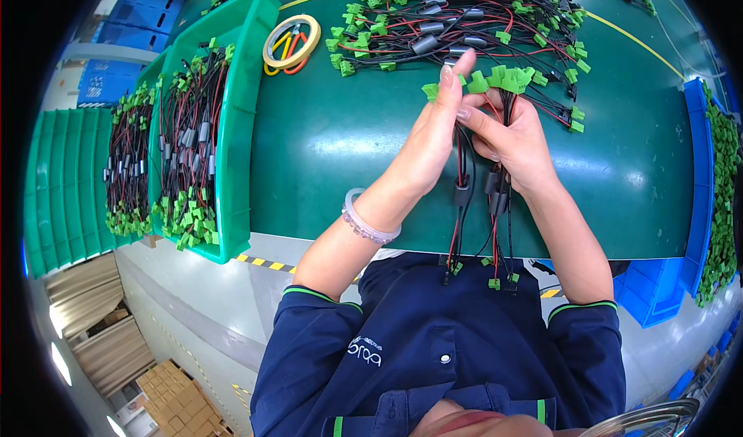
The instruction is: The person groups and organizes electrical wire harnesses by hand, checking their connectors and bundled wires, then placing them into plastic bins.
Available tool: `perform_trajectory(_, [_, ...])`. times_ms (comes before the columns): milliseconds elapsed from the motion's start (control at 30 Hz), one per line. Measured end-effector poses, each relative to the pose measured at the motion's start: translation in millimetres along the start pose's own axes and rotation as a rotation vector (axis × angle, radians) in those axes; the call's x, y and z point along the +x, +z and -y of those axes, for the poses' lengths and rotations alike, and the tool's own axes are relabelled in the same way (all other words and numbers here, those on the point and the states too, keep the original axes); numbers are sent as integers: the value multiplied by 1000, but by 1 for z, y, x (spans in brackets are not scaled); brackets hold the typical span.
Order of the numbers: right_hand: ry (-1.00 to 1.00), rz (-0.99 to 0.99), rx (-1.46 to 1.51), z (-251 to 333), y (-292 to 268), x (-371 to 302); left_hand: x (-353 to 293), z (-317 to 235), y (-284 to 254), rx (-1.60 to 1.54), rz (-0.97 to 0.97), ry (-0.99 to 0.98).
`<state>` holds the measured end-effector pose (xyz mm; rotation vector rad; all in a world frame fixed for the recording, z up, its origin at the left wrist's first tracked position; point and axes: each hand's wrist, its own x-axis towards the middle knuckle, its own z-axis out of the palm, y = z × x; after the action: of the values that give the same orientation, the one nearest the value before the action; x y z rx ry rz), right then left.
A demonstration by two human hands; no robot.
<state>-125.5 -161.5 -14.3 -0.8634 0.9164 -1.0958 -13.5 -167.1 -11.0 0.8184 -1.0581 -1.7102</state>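
Bundle [495, 182] of red-and-black wires with green plugs, held upright over the green mat [325, 151]; its long axis runs from the plug cluster at your fingertips down toward your chest, loose ends hanging past the mat's near edge. Your right hand [515, 139] is closed around the bundle just below the top plugs. Your left hand [433, 135] lies flat and open against the bundle's left side, fingers extended upward, touching the plugs. Both hands meet at the bundle; the pile [457, 19] of like wires lies just beyond, the green bin [240, 128] well to your left.
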Motion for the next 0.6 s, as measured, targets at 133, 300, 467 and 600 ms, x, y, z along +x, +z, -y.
perform_trajectory(133, [42, 60, 52, 3, -5, 1, 3, -4, -7, 3, -92, 10])
perform_trajectory(300, [72, 64, 97, 3, -6, 0, 3, -2, -7, -213, -183, 31])
perform_trajectory(467, [6, 78, 11, 1, -10, 2, 3, -1, -9, -175, -200, 112])
perform_trajectory(600, [13, 92, -115, 14, -6, 1, 1, -4, -9, -204, -183, 128])
